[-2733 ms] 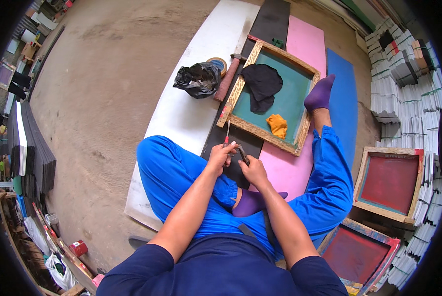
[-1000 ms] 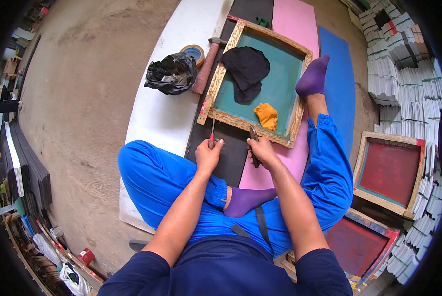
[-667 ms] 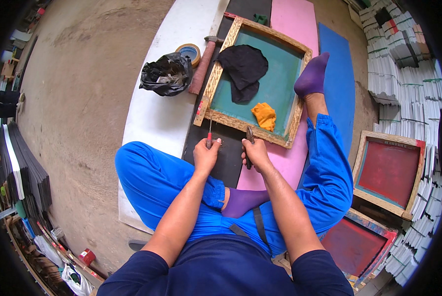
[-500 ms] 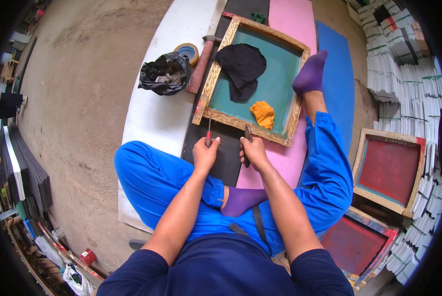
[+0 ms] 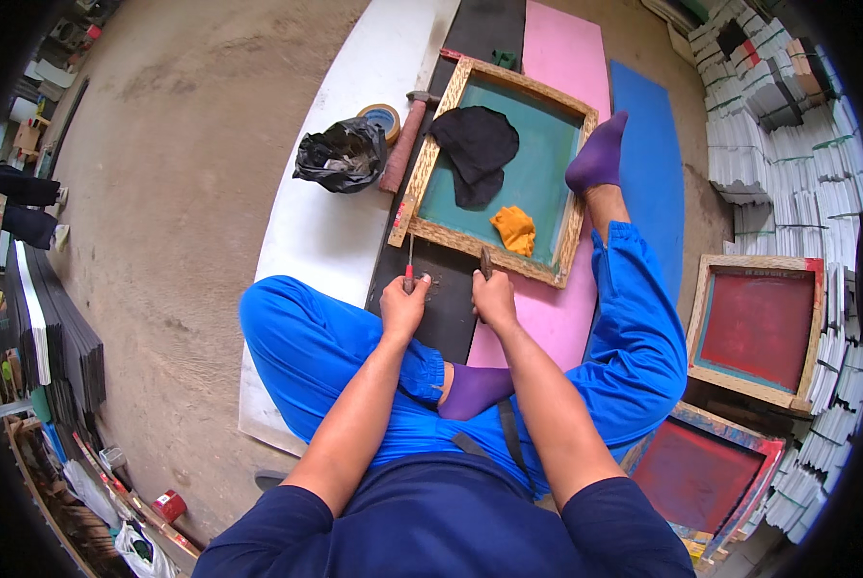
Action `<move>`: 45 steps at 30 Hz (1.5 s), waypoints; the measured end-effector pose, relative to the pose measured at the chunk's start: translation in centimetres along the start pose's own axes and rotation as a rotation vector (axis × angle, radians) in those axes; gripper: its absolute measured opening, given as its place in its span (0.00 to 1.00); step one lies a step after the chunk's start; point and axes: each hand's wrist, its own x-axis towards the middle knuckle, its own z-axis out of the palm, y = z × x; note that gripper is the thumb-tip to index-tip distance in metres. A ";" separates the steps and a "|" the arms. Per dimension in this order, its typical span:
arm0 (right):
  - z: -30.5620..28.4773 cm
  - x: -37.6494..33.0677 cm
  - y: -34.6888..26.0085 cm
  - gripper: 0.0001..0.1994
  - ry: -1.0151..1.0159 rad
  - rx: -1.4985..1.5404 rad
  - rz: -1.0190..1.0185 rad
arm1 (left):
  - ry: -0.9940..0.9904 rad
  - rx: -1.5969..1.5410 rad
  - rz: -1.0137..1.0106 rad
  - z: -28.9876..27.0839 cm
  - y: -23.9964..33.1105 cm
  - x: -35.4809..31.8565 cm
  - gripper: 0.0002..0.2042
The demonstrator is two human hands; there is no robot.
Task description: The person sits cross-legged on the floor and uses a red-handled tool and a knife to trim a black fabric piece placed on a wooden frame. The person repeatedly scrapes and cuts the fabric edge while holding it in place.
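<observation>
Left hand (image 5: 404,306) grips a slim-shafted, red-handled tool (image 5: 409,274); right hand (image 5: 495,300) clasps a dark tool (image 5: 486,260), possibly pliers. Rough-grained wooden frame (image 5: 460,244) at their one o'clock.

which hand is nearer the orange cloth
Right. The right hand is below the orange cloth in the picture; the left hand is farther off, down to its left.

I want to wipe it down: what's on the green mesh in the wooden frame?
A black cloth and a crumpled orange cloth lie on the green mesh, the black one overlapping the wooden frame. Whatever is beneath them is hidden.
</observation>
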 end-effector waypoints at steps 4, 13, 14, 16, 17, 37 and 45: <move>0.9 0.1 1.3 0.19 0.128 -0.137 -0.063 | -0.004 0.008 -0.028 -0.5 -0.2 -0.6 0.19; 0.6 -3.5 0.0 0.20 -0.227 -0.175 -0.093 | -0.238 -0.425 -0.203 -0.8 0.7 -0.5 0.16; 0.8 -4.1 -0.2 0.20 -0.265 -0.228 -0.128 | -0.281 -0.482 -0.253 -1.2 1.0 -0.6 0.15; 0.9 -5.2 -0.9 0.20 -0.333 -0.318 -0.186 | -0.348 -0.564 -0.328 -1.4 0.8 -0.4 0.15; 0.8 -5.4 -1.2 0.19 -0.355 -0.348 -0.210 | -0.371 -0.590 -0.352 -1.4 0.5 -0.1 0.15; -1.3 -3.5 -1.4 0.16 -0.432 0.254 0.248 | -0.003 -0.017 -0.051 -0.4 -0.7 0.0 0.19; 0.0 -3.6 -2.2 0.18 -0.249 0.212 0.263 | -0.043 -0.039 -0.092 -0.4 -0.4 -1.0 0.19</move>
